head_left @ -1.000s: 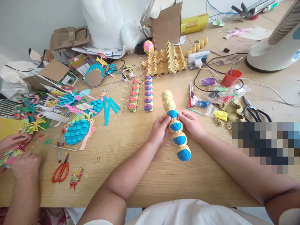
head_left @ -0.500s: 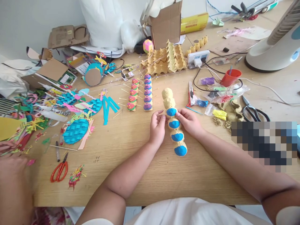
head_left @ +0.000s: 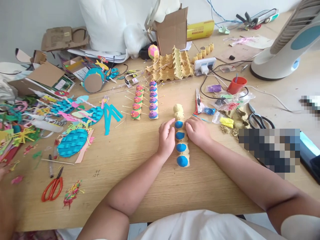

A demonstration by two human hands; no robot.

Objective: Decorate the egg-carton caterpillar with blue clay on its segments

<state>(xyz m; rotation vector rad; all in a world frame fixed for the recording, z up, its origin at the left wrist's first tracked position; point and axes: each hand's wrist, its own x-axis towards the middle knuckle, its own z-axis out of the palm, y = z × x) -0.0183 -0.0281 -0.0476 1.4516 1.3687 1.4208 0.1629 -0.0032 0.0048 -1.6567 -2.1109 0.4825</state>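
An egg-carton strip [head_left: 180, 141] lies lengthwise on the wooden table, pointing away from me. Several of its nearer bumps carry blue clay; the far end is bare and tan. At its left side is my left hand [head_left: 167, 137], thumb and fingers apart, with a small gap to the strip. My right hand [head_left: 198, 130] rests against the strip's right edge, fingers curled; whether it grips the edge is hard to tell. Beyond my left hand stand two finished strips with faces and stick feelers, one purple and blue [head_left: 153, 101], one red and green [head_left: 136, 104].
Red-handled scissors [head_left: 53, 186] and woven blue ovals [head_left: 72, 142] lie left. Egg trays [head_left: 172, 65] and a power strip [head_left: 205, 62] are behind. A red cup [head_left: 236, 85], clay bags, black scissors [head_left: 260, 119] and a white fan [head_left: 277, 56] stand right. Another person's arm shows far left.
The blue-dotted strip has been lowered onto the table and straightened. My left hand has come away from it. The view has shifted slightly, and the other person's hand has drawn back left.
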